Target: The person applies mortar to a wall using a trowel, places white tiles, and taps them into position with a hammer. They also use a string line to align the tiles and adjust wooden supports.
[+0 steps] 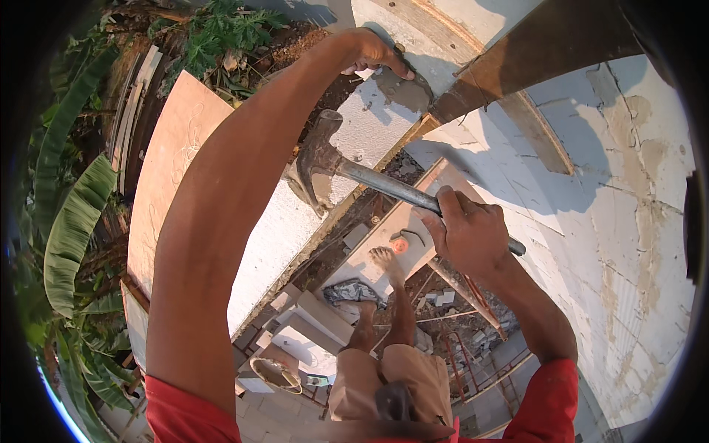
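Near the top centre, my left hand (375, 55) is closed at the top of a white block wall (288, 251), beside grey mortar (399, 90) and the foot of a brown wooden beam (532, 53); what its fingers hold is unclear. A claw hammer (322, 151) with a metal handle is gripped in my right hand (465, 232), its head over the wall's white top, below and left of my left hand.
My bare feet (385, 260) are on and beside a plywood plank (347, 262) with a small orange object. Below are blocks, rubble and red metal scaffolding. A board (177, 125) and banana plants (77, 229) stand left; a block wall (620, 251) rises right.
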Motion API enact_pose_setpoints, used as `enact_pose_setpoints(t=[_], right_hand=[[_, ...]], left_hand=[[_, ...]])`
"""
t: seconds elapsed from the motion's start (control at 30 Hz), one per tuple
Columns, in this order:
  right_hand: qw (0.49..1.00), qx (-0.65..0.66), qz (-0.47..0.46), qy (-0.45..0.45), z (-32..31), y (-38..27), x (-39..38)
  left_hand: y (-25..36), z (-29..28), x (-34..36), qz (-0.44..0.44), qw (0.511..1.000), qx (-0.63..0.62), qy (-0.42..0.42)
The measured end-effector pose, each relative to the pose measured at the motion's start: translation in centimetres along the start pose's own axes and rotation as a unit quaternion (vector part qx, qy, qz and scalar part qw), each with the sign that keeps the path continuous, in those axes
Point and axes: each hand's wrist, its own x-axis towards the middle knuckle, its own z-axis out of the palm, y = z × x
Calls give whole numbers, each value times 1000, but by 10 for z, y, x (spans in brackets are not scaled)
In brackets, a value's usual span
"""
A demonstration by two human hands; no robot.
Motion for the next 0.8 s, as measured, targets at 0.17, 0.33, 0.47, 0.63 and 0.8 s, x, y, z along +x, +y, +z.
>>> enact_pose_setpoints(t=[0.17,0.33,0.47,0.63,0.8], right_hand=[[997,-17,82,0,-10,3,13],[995,0,-66,78,-6,-6,6],[992,-66,110,17,-3,-6,6],[998,-29,60,6,-1,-9,6],[996,-30,71,37,25,-7,-6]], left_hand=[[11,-9,-14,-8,997,53,-61],[9,-3,-13,18,999,31,34],[8,-3,-11,-1,997,70,-13],[6,-7,-8,4,999,32,-38],[0,-3,1,15,998,63,-10]])
